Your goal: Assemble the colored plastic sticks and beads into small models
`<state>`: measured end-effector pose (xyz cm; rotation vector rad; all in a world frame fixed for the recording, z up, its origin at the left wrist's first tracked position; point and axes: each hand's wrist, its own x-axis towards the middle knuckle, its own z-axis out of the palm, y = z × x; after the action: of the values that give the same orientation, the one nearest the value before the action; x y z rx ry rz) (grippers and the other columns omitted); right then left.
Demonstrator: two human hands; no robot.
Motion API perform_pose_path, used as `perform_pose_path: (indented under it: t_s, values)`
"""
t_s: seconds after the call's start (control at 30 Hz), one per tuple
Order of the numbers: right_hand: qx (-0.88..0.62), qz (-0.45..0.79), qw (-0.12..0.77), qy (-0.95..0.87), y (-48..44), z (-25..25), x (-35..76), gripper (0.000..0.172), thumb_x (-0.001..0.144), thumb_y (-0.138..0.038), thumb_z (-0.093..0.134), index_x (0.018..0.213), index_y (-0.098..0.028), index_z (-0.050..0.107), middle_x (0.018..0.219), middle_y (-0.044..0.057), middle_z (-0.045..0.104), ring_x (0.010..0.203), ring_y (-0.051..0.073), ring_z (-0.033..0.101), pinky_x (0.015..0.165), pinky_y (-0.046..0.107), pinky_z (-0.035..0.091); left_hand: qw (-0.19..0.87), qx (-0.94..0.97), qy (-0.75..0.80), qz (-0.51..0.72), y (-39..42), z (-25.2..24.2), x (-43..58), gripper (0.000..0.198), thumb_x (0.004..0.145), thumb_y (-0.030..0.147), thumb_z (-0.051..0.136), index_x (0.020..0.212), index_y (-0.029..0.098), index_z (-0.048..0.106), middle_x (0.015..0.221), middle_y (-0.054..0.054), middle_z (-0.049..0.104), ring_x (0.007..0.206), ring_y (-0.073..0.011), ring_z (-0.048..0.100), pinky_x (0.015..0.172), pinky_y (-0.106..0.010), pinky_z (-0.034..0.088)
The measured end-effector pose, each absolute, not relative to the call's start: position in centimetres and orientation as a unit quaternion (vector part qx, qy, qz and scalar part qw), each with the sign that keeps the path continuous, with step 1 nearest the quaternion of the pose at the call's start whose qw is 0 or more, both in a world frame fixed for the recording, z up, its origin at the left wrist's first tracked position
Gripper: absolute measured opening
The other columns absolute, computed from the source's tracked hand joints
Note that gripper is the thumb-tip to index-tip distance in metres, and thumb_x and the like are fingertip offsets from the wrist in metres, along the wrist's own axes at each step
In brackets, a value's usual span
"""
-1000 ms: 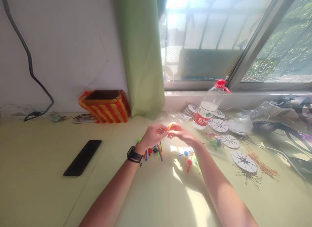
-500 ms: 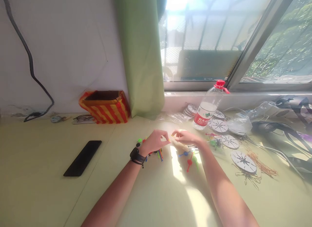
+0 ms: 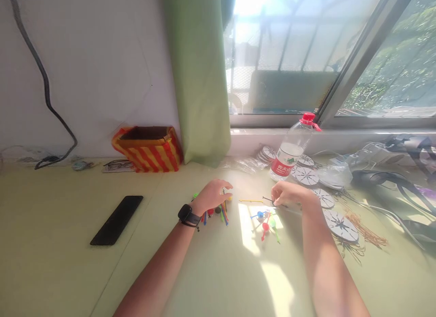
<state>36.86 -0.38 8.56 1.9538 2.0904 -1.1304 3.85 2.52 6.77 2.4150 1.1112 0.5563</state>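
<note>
Fingers of the left hand are being held parted beside a yellow piece; those of the right hand are being held narrow at a black stick (whether it is being gripped cannot be told). Between the hands, a yellow stick is being borne flat by the table. Judging by thinness, both sticks are being taken for light, stiff, snappable plastic, best pinched mid-length.
</note>
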Motion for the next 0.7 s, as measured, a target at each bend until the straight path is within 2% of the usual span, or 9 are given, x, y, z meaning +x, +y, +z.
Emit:
perform_pose_path:
  t_s: [0.1, 0.17, 0.3, 0.43, 0.53, 0.7]
  values:
    - [0.653, -0.363, 0.036, 0.664, -0.3, 8.6, 36.6, 0.012, 0.067, -0.024, 0.077, 0.077, -0.020, 0.072, 0.082, 0.004, 0.073, 0.075, 0.020, 0.064, 0.059, 0.027, 0.040, 0.223, 0.857, 0.398, 0.239, 2.7, 7.4, 3.6, 0.022, 0.091, 0.031, 0.065, 0.107, 0.023, 0.078, 0.111, -0.003, 0.078, 0.105, -0.0248, 0.067, 0.095, -0.035, 0.051]
    - [0.666, -0.357, 0.006, 0.655, -0.3, 8.9, 36.5, 0.014, 0.069, -0.027, 0.078, 0.078, -0.019, 0.070, 0.084, 0.006, 0.073, 0.077, 0.021, 0.065, 0.060, 0.028, 0.041, 0.233, 0.851, 0.393, 0.261, 2.7, 8.0, 3.6, 0.022, 0.093, 0.034, 0.063, 0.107, 0.023, 0.077, 0.111, -0.004, 0.077, 0.101, -0.0236, 0.068, 0.091, -0.034, 0.053]
    - [0.615, -0.366, -0.178, 0.676, -0.4, 9.8, 35.3, 0.027, 0.082, -0.044, 0.071, 0.090, -0.019, 0.064, 0.093, 0.007, 0.071, 0.084, 0.020, 0.064, 0.069, 0.029, 0.049, 0.277, 0.830, 0.368, 0.313, 2.0, 9.2, 4.5, 0.026, 0.094, 0.039, 0.064, 0.111, 0.023, 0.075, 0.114, -0.005, 0.076, 0.098, -0.0212, 0.070, 0.084, -0.032, 0.056]
    - [0.490, -0.435, -0.333, 0.678, -0.3, 10.9, 31.4, 0.039, 0.086, -0.056, 0.068, 0.097, -0.019, 0.060, 0.090, 0.006, 0.067, 0.083, 0.020, 0.063, 0.077, 0.033, 0.053, 0.336, 0.808, 0.333, 0.350, 0.9, 10.0, 5.7, 0.033, 0.093, 0.042, 0.067, 0.121, 0.024, 0.071, 0.122, -0.006, 0.073, 0.104, -0.0206, 0.071, 0.091, -0.033, 0.059]
    - [0.429, -0.502, -0.364, 0.656, -0.2, 11.1, 28.3, 0.040, 0.085, -0.057, 0.071, 0.093, -0.020, 0.058, 0.084, 0.004, 0.065, 0.082, 0.021, 0.064, 0.081, 0.037, 0.054, 0.348, 0.805, 0.311, 0.366, 0.6, 10.0, 6.1, 0.033, 0.093, 0.039, 0.068, 0.122, 0.024, 0.070, 0.121, -0.007, 0.072, 0.105, -0.0199, 0.070, 0.094, -0.033, 0.059]
    - [0.395, -0.554, -0.381, 0.627, -0.2, 10.5, 26.1, 0.032, 0.083, -0.048, 0.072, 0.089, -0.022, 0.054, 0.078, 0.001, 0.060, 0.076, 0.019, 0.060, 0.080, 0.037, 0.053, 0.321, 0.810, 0.307, 0.383, 0.9, 9.9, 5.8, 0.023, 0.094, 0.036, 0.067, 0.109, 0.020, 0.072, 0.110, -0.008, 0.071, 0.092, -0.0172, 0.071, 0.087, -0.031, 0.060]
